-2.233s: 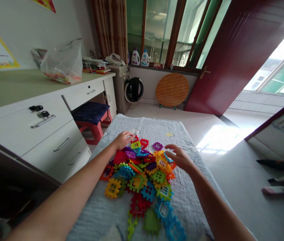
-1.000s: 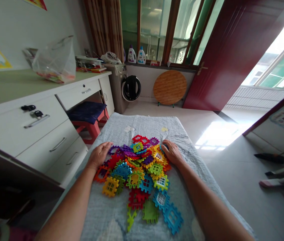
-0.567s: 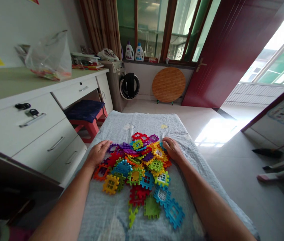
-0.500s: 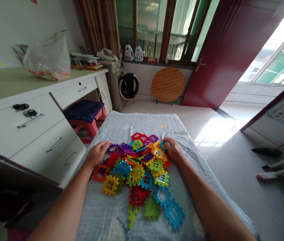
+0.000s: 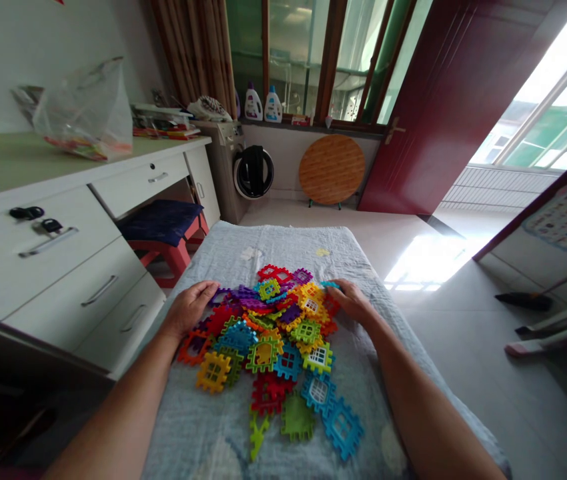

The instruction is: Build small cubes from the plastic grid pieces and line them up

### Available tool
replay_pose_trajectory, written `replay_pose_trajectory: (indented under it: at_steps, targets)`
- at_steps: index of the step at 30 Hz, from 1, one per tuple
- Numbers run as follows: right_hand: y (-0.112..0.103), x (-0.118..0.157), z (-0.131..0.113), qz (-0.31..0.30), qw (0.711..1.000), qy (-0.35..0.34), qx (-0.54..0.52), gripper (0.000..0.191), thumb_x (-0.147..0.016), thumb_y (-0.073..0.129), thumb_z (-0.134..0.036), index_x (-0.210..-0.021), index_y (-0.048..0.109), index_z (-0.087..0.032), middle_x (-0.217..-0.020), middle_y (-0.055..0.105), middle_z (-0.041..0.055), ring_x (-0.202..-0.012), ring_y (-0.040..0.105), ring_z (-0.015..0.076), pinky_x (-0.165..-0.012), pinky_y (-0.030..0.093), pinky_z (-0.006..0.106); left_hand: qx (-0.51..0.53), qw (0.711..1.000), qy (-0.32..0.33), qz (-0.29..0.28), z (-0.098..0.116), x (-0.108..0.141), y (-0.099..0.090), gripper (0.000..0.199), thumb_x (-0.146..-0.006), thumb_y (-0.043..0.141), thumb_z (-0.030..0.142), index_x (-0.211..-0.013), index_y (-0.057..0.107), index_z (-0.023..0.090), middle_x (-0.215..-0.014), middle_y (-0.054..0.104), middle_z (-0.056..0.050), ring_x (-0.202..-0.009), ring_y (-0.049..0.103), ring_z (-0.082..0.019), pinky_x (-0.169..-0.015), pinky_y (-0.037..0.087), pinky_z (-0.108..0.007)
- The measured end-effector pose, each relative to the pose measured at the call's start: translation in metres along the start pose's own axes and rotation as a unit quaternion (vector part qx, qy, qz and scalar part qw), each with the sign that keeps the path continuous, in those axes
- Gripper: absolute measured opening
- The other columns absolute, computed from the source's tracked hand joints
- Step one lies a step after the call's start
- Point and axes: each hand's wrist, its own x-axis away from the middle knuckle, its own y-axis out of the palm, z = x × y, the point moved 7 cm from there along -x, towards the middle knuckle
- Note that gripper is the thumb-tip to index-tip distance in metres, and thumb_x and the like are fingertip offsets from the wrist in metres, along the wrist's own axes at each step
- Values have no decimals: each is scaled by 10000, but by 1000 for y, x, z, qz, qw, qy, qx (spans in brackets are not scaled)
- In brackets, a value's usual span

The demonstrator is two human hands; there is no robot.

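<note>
A heap of colourful interlocking plastic tiles (image 5: 263,352), with notched edges and several with window grids, lies on the cloth-covered table (image 5: 293,243). My left hand (image 5: 192,308) is at the heap's left edge, fingers closed on a purple tile (image 5: 220,293) that they partly hide. At the right edge, my right hand (image 5: 352,300) pinches a blue tile (image 5: 330,285), tilted so that mostly its edge shows. Yellow tiles (image 5: 312,301) lie beside the right fingers. Nearest me are a green square tile (image 5: 297,417) and a blue window tile (image 5: 343,429).
To the left stands a white desk (image 5: 98,293) with a plastic bag (image 5: 86,117) on top. A stool (image 5: 163,227) is tucked beside it. A washing machine (image 5: 231,167), a round wooden board (image 5: 332,169) and a red door (image 5: 443,107) are beyond the table.
My right hand has tilted the blue tile and raised it slightly from the heap. The left hand stays by the purple tile. The whole view has shifted a little.
</note>
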Motion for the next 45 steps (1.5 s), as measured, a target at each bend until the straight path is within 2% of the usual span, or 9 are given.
replay_pose_trajectory:
  at_steps: [3, 10, 15, 18, 23, 27, 31, 38, 45]
  targets:
    - [-7, 0, 7, 4, 998, 38, -43, 368, -883, 381, -414, -639, 554, -199, -630, 555, 8, -606, 493, 135, -592, 388, 252, -2, 1000, -5, 2, -1, 0, 1, 529, -821, 432, 610, -1017, 688, 190, -1077, 713, -57, -1069, 620, -246, -974, 440, -313]
    - [-6, 6, 3, -108, 993, 29, -26, 247, -785, 504, -316, -599, 585, -175, -678, 588, 13, -613, 529, 123, -562, 378, 231, -7, 1000, -21, -18, -1, -11, 2, 555, -749, 486, 635, -982, 694, 176, -1071, 711, -79, -1067, 612, -268, -975, 434, -331]
    - [-22, 4, -2, 10, 994, 2, 108, 188, -777, 578, -351, -799, 647, -177, -830, 616, 44, -779, 556, 171, -723, 416, 283, -6, 996, -52, -76, 10, -22, 10, 531, -675, 518, 648, -845, 711, 184, -922, 739, -72, -931, 652, -281, -853, 488, -327]
    - [-26, 7, -20, 43, 993, -38, 99, 236, -798, 597, -384, -921, 645, -188, -947, 619, 62, -900, 556, 198, -837, 414, 333, -39, 996, -43, -68, 21, -22, 14, 489, -667, 522, 631, -774, 701, 187, -828, 732, -60, -844, 658, -264, -785, 495, -317]
    - [-10, 18, -68, -38, 991, -123, 36, 279, -832, 596, -445, -973, 637, -208, -952, 630, 57, -915, 548, 201, -842, 420, 341, -46, 998, -29, -18, 20, -18, 11, 466, -684, 518, 603, -802, 699, 190, -891, 729, -62, -904, 649, -260, -821, 486, -312]
    - [4, 22, -85, -51, 987, -145, 54, 229, -817, 623, -404, -932, 639, -207, -880, 606, 49, -843, 541, 192, -794, 424, 335, -62, 997, -32, 16, 12, -20, 6, 448, -721, 499, 586, -828, 695, 197, -920, 728, -64, -911, 648, -257, -837, 480, -324]
    - [10, 20, -82, -33, 986, -146, 67, 189, -802, 623, -351, -920, 628, -203, -850, 574, 43, -811, 531, 181, -763, 429, 321, -92, 995, -21, 45, 14, -23, 5, 426, -728, 503, 574, -818, 679, 197, -887, 720, -67, -853, 652, -241, -789, 491, -312]
    - [14, 21, -73, -28, 991, -122, 57, 353, -714, 655, -254, -1060, 598, -207, -986, 589, 65, -927, 538, 211, -848, 437, 350, -90, 995, -25, 32, 9, -25, 8, 427, -721, 514, 557, -855, 671, 183, -870, 704, -67, -806, 647, -223, -762, 492, -300]
    - [-14, 14, -47, 74, 995, -59, 10, 263, -752, 608, -296, -995, 603, -194, -914, 655, 52, -837, 590, 192, -799, 448, 331, -57, 998, -8, 10, 6, -23, 5, 459, -698, 552, 556, -923, 678, 177, -911, 702, -64, -841, 643, -223, -797, 495, -310]
